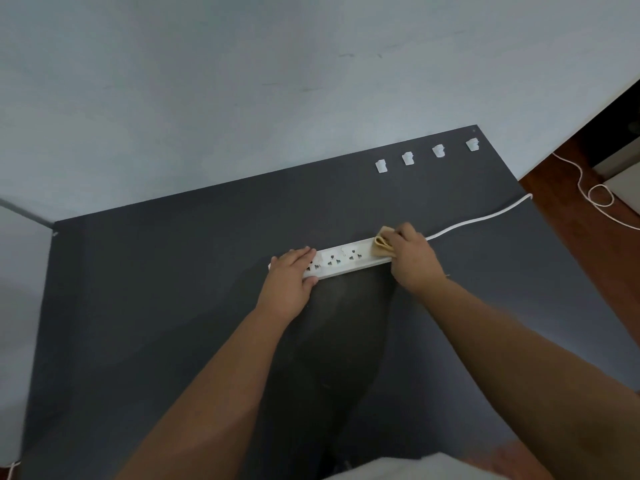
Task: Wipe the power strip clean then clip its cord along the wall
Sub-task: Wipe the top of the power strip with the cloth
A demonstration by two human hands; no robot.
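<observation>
on the dark grey worktop (pixel 173 306), seen from the head camera, a white power strip (pixel 341 260) lies slantwise across the middle, its sockets facing up. the left hand (pixel 289 277) rests on the strip's left end, palm down; its fingers (pixel 300 255) lie flat and close together over the top of the strip while the thumb presses the near edge, so the hand pins the strip rather than closing round it. just beyond those fingertips, to their right, three sockets show bare. the right hand (pixel 414 259) sits at the strip's right end, its fingers curled together and clamped on a folded tan cloth (pixel 381 244), which is pressed against the strip's top and bulges out on the far side of the knuckles. from behind the right hand the white cord (pixel 481 220) runs away to the right, over the worktop's edge, and loops on the brown floor (pixel 568 216). well beyond both hands' fingers, along the far edge of the worktop by the pale wall (pixel 242 98), four small white clips (pixel 408 158) stand in a row, each apart from the next and none touching the cord. both bare forearms reach in from the bottom of the picture.
</observation>
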